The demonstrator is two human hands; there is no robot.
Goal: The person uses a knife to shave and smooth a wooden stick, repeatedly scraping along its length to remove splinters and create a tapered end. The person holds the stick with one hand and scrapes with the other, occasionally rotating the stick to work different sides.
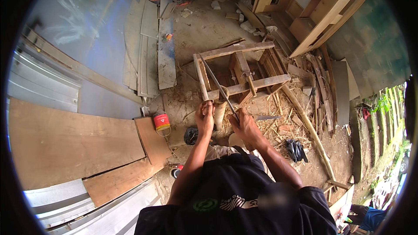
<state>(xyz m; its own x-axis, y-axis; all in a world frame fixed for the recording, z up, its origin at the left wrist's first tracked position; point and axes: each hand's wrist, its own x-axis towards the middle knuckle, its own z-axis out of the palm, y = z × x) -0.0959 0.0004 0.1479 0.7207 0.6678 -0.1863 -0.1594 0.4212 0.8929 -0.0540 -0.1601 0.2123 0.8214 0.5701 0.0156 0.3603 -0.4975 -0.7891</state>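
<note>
My right hand [246, 127] is wrapped round the near end of a long, thin, dark-bladed tool [220, 89], seen nearly edge-on, so its exact kind is unclear. The blade slants away to the far left, across a rough wooden frame [235, 89]. My left hand [205, 116] is closed at the near end of the frame's left wooden bar [201, 78]; its grip is partly hidden. A hammer [251, 82] rests on the frame's near rail, to the right of the blade. Just beyond my right hand, a pointed metal blade [266, 117] lies among wood shavings.
A red and yellow paint can [161, 122] stands at left, beside brown plywood sheets [78, 141]. Black plastic bags [296, 150] lie on the ground. A long pole [311, 132] runs along the right. Wooden cabinetry [322, 13] stands far right. Another person [372, 218] shows at lower right.
</note>
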